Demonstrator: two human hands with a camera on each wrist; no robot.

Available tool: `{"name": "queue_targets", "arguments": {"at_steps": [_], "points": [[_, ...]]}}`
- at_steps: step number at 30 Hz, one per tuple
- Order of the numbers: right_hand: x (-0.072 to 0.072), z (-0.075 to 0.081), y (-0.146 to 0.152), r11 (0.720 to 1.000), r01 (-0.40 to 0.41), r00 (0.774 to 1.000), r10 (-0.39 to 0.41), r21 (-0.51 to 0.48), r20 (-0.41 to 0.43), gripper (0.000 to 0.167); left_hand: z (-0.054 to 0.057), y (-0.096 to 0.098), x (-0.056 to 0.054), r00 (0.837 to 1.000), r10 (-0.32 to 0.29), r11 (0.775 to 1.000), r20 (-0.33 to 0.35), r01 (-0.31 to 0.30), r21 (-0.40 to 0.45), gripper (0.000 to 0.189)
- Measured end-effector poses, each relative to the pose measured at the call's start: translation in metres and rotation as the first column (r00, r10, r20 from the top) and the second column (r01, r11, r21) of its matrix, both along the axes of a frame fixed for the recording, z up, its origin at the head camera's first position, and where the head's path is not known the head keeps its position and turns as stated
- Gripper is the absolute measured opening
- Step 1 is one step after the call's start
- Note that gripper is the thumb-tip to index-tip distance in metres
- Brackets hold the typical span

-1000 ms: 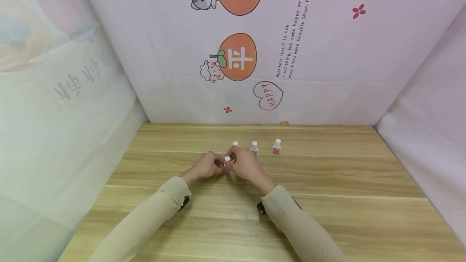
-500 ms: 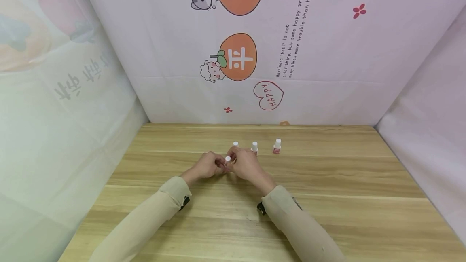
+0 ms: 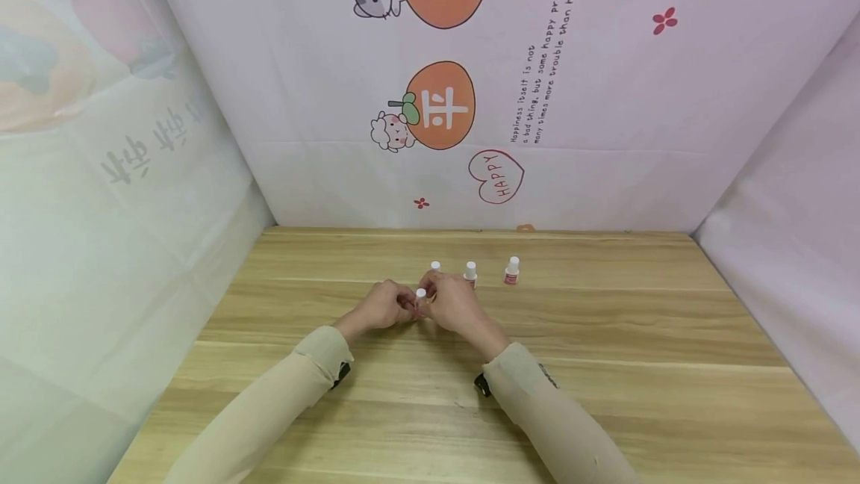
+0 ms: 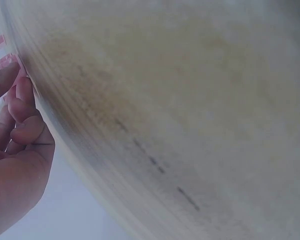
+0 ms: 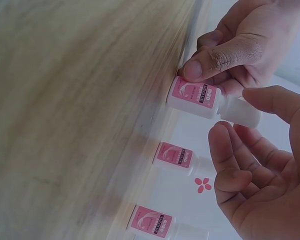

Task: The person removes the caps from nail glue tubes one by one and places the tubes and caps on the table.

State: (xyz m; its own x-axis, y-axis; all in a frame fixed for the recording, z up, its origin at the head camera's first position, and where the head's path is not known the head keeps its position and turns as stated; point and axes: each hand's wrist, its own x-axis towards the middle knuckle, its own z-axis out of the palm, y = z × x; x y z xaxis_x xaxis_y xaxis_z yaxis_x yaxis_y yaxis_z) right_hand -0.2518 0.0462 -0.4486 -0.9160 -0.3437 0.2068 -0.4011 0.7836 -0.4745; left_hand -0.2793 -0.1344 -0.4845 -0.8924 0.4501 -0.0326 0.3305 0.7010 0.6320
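Everything looks as it did a second ago: my left hand [image 3: 383, 306] pinches the upright glue bottle [image 5: 192, 100] low down on the table [image 3: 430, 417], the fingers of my right hand [image 3: 457, 305] hold its white cap [image 5: 240, 112], and three more glue bottles [image 3: 512, 275] stand beyond.

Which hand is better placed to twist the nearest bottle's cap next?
Right hand, probably: its thumb and fingers flank the white cap, while the left hand pinches the bottle low down.
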Motion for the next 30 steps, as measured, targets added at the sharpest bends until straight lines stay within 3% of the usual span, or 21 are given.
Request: {"name": "queue_targets", "arguments": {"at_steps": [30], "points": [[0.0008,0.0016,-0.0002,1.000,0.011,1.000,-0.011,-0.024,0.021,0.019,0.0007,0.0010,-0.0002,1.000,0.013,1.000,0.012,-0.013,0.004,0.011]]}}
